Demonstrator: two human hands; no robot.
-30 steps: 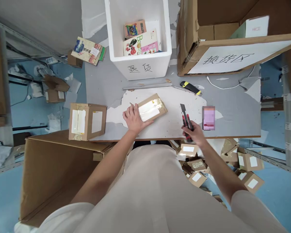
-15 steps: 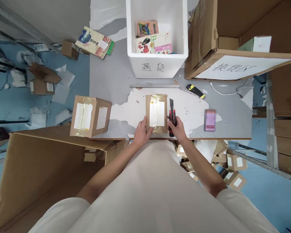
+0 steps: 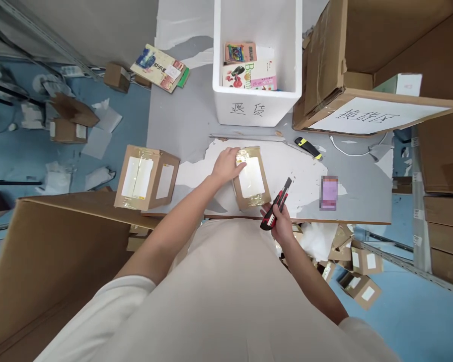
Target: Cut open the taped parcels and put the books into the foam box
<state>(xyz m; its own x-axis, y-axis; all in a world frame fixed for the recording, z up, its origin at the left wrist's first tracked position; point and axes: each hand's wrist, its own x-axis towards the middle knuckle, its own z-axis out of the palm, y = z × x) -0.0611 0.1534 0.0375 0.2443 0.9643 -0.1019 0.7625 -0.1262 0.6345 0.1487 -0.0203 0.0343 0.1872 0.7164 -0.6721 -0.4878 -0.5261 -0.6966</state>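
A small taped cardboard box [image 3: 251, 177] with a white label lies turned at a slant near the table's front edge. My left hand [image 3: 227, 165] grips its far left corner, thumb over the top and fingers along the far side. In my right hand [image 3: 282, 221] is a red and black utility knife [image 3: 276, 205], its dark blade pointing away and to the right. Some fingers of that hand reach toward the box's near right corner; whether they touch it I cannot tell. A second taped box [image 3: 145, 178] stands on the left.
A white foam bin [image 3: 256, 108] holding books stands behind, beside a large carton [image 3: 324, 65]. A yellow and black cutter [image 3: 308, 148], a cable [image 3: 349, 152] and a blurred pink phone-like item [image 3: 328, 193] lie right. Books [image 3: 160, 68] rest back left; a big open carton [image 3: 60, 261] is below.
The box has turned, its near end swinging right. My left hand has moved from its near left side to the far left corner. My right hand has shifted nearer me, tilting the knife right.
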